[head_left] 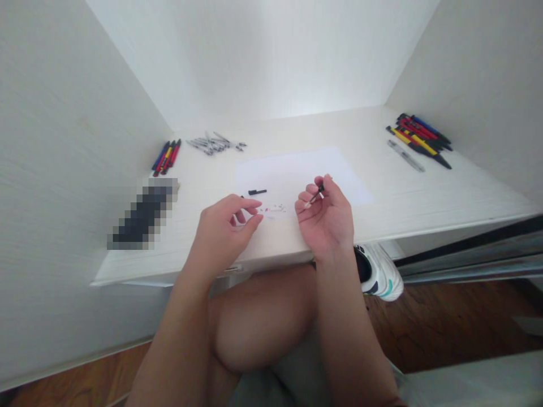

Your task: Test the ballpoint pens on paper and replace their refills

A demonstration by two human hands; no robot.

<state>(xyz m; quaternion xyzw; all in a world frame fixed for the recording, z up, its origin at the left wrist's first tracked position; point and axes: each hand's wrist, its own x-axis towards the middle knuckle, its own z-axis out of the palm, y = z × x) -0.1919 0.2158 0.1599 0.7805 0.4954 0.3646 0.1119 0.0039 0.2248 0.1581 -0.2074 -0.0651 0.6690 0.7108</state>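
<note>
My right hand (326, 217) is turned palm up over the front of a white paper sheet (297, 169). Its thumb and fingers pinch a thin pen part (316, 194), dark at the upper end and paler toward the palm; its exact kind is unclear. To the left, my left hand (229, 223) hovers at the paper's front left corner, thumb and forefinger apart with nothing visible between them. Just beyond its fingers lies a black pen cap (257, 192). Small red and dark specks (272, 209) lie on the paper between both hands, too tiny to name.
Clear pen barrels (215, 143) lie in a pile at the back left. Coloured pen parts (166, 157) are near the left wall, more coloured pens (419, 138) by the right wall, beside a clear pen (405, 155). A blurred dark object (142, 217) lies front left.
</note>
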